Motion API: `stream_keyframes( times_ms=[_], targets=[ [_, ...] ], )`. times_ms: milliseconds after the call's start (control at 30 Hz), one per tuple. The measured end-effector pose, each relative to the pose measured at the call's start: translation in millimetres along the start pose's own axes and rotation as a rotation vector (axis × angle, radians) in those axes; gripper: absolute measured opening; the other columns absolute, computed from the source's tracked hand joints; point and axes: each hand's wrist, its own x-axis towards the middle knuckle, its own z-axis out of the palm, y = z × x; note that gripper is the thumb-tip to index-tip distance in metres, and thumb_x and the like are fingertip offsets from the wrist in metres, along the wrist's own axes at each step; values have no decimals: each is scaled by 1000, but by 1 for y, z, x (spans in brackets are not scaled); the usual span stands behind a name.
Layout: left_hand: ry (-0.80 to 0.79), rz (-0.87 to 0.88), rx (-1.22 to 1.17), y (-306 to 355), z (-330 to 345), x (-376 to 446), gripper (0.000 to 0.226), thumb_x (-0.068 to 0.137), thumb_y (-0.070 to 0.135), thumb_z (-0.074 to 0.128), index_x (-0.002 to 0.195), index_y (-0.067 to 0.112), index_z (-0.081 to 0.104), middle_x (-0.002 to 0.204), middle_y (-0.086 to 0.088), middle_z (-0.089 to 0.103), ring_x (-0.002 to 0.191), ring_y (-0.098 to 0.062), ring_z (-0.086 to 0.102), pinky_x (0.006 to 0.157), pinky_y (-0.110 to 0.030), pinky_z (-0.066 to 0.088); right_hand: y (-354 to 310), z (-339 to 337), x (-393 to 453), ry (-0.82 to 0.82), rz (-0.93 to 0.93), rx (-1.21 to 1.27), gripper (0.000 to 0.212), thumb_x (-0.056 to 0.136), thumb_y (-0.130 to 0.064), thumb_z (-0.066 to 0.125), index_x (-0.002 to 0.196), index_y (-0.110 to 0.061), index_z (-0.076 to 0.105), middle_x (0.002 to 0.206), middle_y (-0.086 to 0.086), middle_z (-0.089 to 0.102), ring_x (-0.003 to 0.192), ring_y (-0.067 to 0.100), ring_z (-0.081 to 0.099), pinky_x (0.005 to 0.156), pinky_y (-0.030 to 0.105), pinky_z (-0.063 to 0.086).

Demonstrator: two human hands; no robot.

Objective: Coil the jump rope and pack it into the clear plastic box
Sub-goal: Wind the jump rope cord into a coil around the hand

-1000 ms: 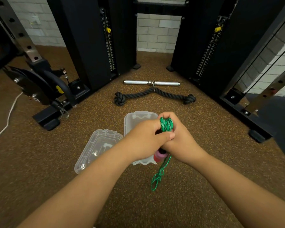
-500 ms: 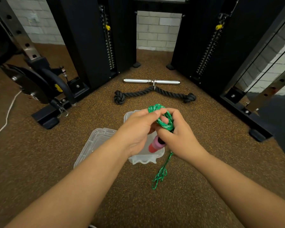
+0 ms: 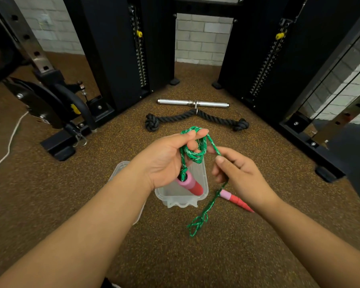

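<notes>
My left hand (image 3: 166,161) holds several loops of the green jump rope (image 3: 193,154) wound over its fingers, with one pink and red handle (image 3: 190,183) hanging from the palm above the clear plastic box (image 3: 183,198). To the right, my right hand (image 3: 237,175) pinches a strand of the rope. From there the rope drops to the floor in a loose green tangle (image 3: 197,223). The second handle (image 3: 235,199) lies on the floor under my right wrist.
The box's clear lid (image 3: 119,169) lies on the floor, mostly behind my left forearm. Beyond the hands lie a black triceps rope (image 3: 175,119) and a chrome bar (image 3: 192,103). Black weight-machine columns (image 3: 116,48) and a rack base (image 3: 303,129) flank the brown floor.
My hands have drawn apart: the right hand moved right and down along the rope, and the loops now hang open on my left fingers. The second handle has come into sight.
</notes>
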Motion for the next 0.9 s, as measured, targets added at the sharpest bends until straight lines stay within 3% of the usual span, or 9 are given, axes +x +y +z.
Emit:
stream_keyframes(
  times_ms=[100, 200, 267, 333, 400, 500, 633, 767, 900],
  targets=[
    [4, 17, 9, 1, -3, 0, 32, 96, 26, 48, 115, 7, 65, 55, 9, 50, 65, -7, 44, 80, -29, 31, 11, -4, 1, 152, -40, -341, 26, 98, -15, 46, 108, -31, 65, 65, -9, 56, 59, 3, 52, 61, 29, 48],
    [47, 39, 7, -1, -1, 0, 40, 95, 27, 49, 121, -1, 61, 59, 4, 62, 67, -6, 50, 82, -25, 38, 11, 0, -4, -13, -151, -837, 26, 98, -29, 44, 118, -30, 62, 74, -15, 60, 73, 7, 60, 65, 29, 46],
    [97, 73, 27, -1, 1, -1, 47, 95, 27, 50, 126, -9, 53, 82, -2, 75, 66, -3, 55, 70, -21, 46, 8, 7, -9, -117, -160, -992, 30, 100, -34, 37, 120, -26, 58, 94, -8, 67, 91, 16, 64, 70, 31, 46],
    [142, 110, 70, -2, 0, -1, 39, 93, 25, 53, 119, -4, 60, 80, 3, 73, 71, -7, 56, 65, -21, 49, 4, 15, -12, -175, -179, -1053, 30, 101, -36, 33, 115, -20, 54, 102, 0, 66, 95, 23, 62, 73, 35, 48],
    [165, 134, 170, -4, -3, -1, 24, 92, 27, 55, 96, 12, 74, 82, -3, 67, 86, -17, 55, 79, -30, 46, 0, 20, -15, -208, -204, -1044, 30, 101, -36, 31, 110, -18, 53, 98, 1, 63, 91, 25, 60, 74, 38, 47],
    [147, 106, 362, -5, -2, -4, 46, 95, 46, 42, 77, 25, 78, 109, -17, 68, 101, -17, 59, 96, -34, 43, -11, 23, -15, -247, -251, -994, 30, 100, -40, 31, 108, -19, 52, 97, -2, 62, 90, 23, 60, 75, 39, 48],
    [180, 117, 611, -6, 5, -10, 63, 98, 54, 19, 99, 20, 73, 106, 4, 69, 74, 18, 54, 72, 1, 35, -32, 20, -13, -241, -278, -834, 29, 98, -40, 37, 105, -24, 60, 92, -7, 67, 83, 13, 63, 72, 39, 51],
    [105, 70, 722, -7, 2, -11, 61, 95, 59, 20, 139, 26, 45, 138, 9, 50, 124, 0, 41, 102, -24, 21, -47, 6, -7, -93, -204, -551, 18, 96, -30, 50, 93, -25, 67, 84, -11, 68, 76, 5, 60, 72, 30, 51],
    [-50, 47, 830, -3, -1, -11, 50, 94, 57, 34, 91, 23, 71, 102, 14, 68, 108, 2, 53, 101, -28, 32, -46, -5, -1, 15, -125, -434, 16, 94, -31, 52, 85, -25, 63, 70, -3, 59, 64, 19, 52, 66, 41, 49]
  ],
)
